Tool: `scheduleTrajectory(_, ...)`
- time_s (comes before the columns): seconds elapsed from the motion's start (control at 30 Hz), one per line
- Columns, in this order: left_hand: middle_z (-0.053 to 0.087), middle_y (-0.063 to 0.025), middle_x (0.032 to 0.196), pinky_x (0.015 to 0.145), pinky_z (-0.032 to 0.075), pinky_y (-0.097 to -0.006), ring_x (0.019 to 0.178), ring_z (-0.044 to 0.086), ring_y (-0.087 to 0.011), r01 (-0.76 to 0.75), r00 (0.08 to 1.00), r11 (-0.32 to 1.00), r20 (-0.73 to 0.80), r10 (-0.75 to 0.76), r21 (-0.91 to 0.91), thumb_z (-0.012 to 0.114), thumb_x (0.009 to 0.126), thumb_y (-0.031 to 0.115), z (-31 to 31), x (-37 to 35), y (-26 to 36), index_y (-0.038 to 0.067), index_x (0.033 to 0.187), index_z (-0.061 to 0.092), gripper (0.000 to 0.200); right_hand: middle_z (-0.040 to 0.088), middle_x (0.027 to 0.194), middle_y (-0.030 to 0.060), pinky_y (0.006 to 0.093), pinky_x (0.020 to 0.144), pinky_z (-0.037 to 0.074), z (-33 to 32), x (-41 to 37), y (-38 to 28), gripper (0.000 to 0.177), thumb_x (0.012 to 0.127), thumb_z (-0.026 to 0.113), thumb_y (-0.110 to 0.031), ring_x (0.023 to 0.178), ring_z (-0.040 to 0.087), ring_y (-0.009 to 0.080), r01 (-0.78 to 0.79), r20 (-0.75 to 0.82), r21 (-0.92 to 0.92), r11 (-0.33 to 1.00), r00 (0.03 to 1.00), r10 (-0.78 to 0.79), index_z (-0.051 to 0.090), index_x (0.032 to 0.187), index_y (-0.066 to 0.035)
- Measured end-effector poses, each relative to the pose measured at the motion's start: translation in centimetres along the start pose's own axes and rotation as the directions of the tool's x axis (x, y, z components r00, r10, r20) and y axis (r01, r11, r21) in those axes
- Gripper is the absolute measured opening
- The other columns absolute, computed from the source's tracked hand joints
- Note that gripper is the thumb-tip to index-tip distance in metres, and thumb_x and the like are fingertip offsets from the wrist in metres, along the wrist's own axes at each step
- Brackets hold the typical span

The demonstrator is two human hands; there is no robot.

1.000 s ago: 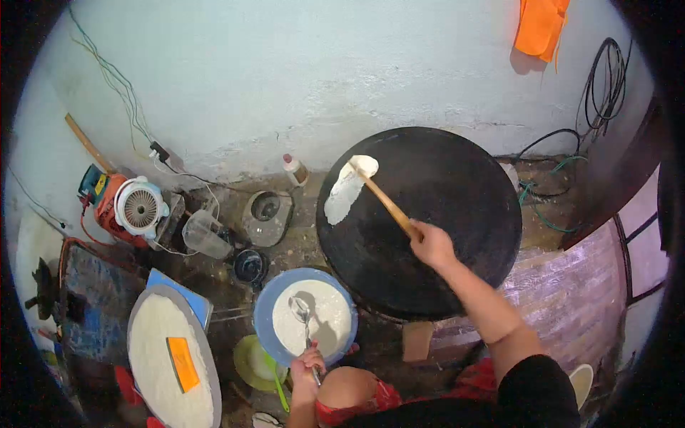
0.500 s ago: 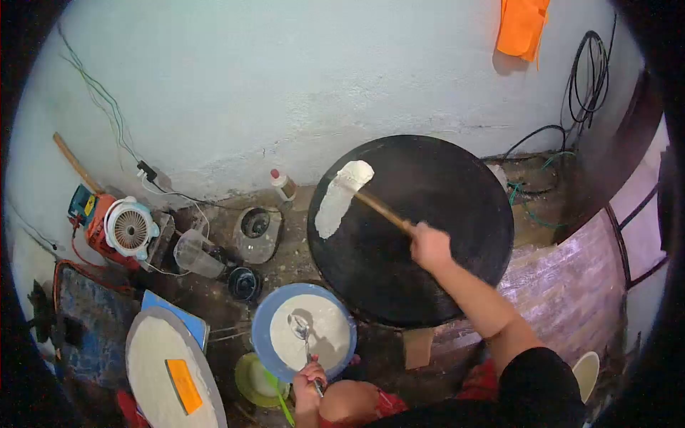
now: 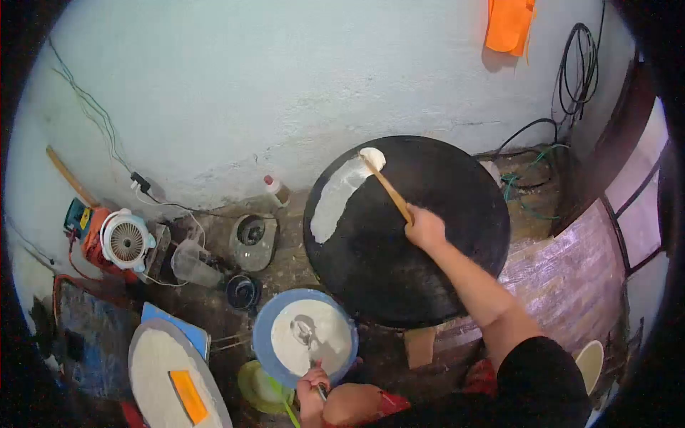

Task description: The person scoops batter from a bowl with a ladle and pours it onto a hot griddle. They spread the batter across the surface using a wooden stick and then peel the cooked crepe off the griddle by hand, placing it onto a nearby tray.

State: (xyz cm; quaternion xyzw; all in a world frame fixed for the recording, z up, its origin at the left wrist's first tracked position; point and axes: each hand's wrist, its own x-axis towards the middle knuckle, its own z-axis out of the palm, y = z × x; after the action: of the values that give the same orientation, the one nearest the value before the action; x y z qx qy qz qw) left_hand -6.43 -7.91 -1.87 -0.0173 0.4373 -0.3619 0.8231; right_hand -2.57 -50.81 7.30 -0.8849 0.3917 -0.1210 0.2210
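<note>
My right hand is closed round the handle of a wooden spreader over a large round black griddle. The spreader's far end touches white batter, which lies in a curved band along the griddle's upper left side. Below and to the left, my left hand grips the handle of a metal ladle. The ladle's bowl is over white batter in a blue basin.
A green bowl sits beside the basin. At the left are a tray of white material with an orange scraper, a small fan and a clear jug. A bottle stands by the wall.
The spreader's end has moved up and right along the griddle, and the batter band has grown longer that way. The view has shifted slightly. My left hand still holds the ladle over the basin.
</note>
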Motion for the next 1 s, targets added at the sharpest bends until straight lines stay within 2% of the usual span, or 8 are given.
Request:
scheduleTrajectory(0.07,0.041,0.0002,0.06,0.042,0.035,-0.0203,0.046,0.039,-0.0089,0.005,1.0,1.0,-0.005,-0.005,0.03,0.035,0.081,0.003,-0.1,0.5,0.5,-0.003,0.109,0.043,0.029,0.058,0.095,0.0131,0.038,0.078,0.044,2.5,-2.7,0.8,0.039,0.069,0.048,-0.009,0.088,0.055,0.0295,0.217,-0.151,0.118,0.969,0.968,-0.198,0.055,0.107,-0.011)
scheduleTrajectory(0.23,0.042,0.0,0.062,0.042,0.036,-0.0205,0.047,0.039,-0.0093,0.033,0.999,0.999,-0.034,-0.033,0.007,0.038,0.079,0.002,0.2,0.0,0.0,-0.003,0.107,0.044,0.029,0.054,0.089,0.011,0.0383,0.063,0.047,-0.7,0.8,3.7,0.05,0.07,0.052,-0.009,0.074,0.057,0.0272,0.109,-0.035,-0.342,0.933,0.991,-0.129,0.044,0.119,-0.015)
scheduleTrajectory(0.37,0.043,-0.0004,0.061,0.043,0.036,-0.0213,0.047,0.04,-0.0102,0.05,0.999,0.995,-0.007,-0.05,0.081,0.04,0.078,0.001,-2.0,1.9,2.6,-0.003,0.105,0.045,0.028,0.058,0.087,0.0182,0.0399,0.067,0.047,-0.5,-0.8,1.5,0.053,0.066,0.054,-0.013,0.077,0.058,0.0304,0.067,-0.088,-0.035,0.997,0.994,-0.07,0.045,0.119,-0.011)
scheduleTrajectory(0.47,0.043,-0.0003,0.062,0.043,0.036,-0.0217,0.047,0.04,-0.0102,0.021,1.0,0.995,-0.022,-0.019,0.102,0.041,0.077,0.0,-2.3,2.7,2.6,-0.003,0.105,0.045,0.028,0.056,0.086,0.0157,0.0392,0.067,0.047,2.1,-1.0,-0.2,0.055,0.065,0.055,-0.009,0.076,0.058,0.0297,0.305,-0.06,-0.119,0.945,0.948,-0.314,0.044,0.118,-0.008)
scheduleTrajectory(0.53,0.043,-0.0003,0.062,0.043,0.036,-0.0217,0.047,0.039,-0.01,0.026,0.999,0.998,-0.04,-0.024,0.056,0.041,0.077,0.0,-1.3,1.8,1.7,-0.003,0.104,0.045,0.028,0.055,0.087,0.012,0.0378,0.063,0.048,0.8,2.2,0.3,0.05,0.068,0.057,-0.01,0.076,0.058,0.0281,0.159,-0.075,-0.404,0.901,0.976,-0.205,0.044,0.116,-0.007)
scheduleTrajectory(0.73,0.042,-0.0007,0.061,0.043,0.036,-0.0209,0.046,0.039,-0.0097,-0.025,0.997,0.973,-0.059,0.04,0.227,0.04,0.077,-0.001,-1.3,1.9,2.1,-0.002,0.105,0.045,0.028,0.055,0.084,0.0156,0.0408,0.066,0.047,0.4,-2.3,1.8,0.046,0.069,0.052,-0.011,0.074,0.058,0.0318,0.03,-0.135,-0.054,0.998,0.99,-0.037,0.044,0.114,-0.007)
scheduleTrajectory(0.83,0.042,-0.0007,0.06,0.044,0.037,-0.0208,0.047,0.04,-0.0098,0.004,0.997,0.997,-0.079,0.003,0.083,0.037,0.08,0.002,-1.1,2.3,2.1,-0.002,0.105,0.045,0.027,0.053,0.09,0.0142,0.0413,0.067,0.047,0.1,-4.1,1.0,0.051,0.07,0.049,-0.009,0.076,0.058,0.0312,0.231,0.059,-0.212,0.949,0.973,-0.224,0.039,0.12,-0.008)
scheduleTrajectory(1.0,0.041,-0.0002,0.059,0.045,0.037,-0.0216,0.048,0.04,-0.0096,0.078,0.997,0.997,-0.01,-0.078,0.001,0.036,0.081,0.004,-1.9,2.3,2.7,-0.001,0.104,0.045,0.026,0.054,0.092,0.0141,0.0396,0.066,0.047,-2.5,-0.1,4.4,0.047,0.07,0.049,-0.009,0.077,0.058,0.0302,-0.025,-0.067,-0.258,0.966,0.998,0.008,0.043,0.116,-0.007)
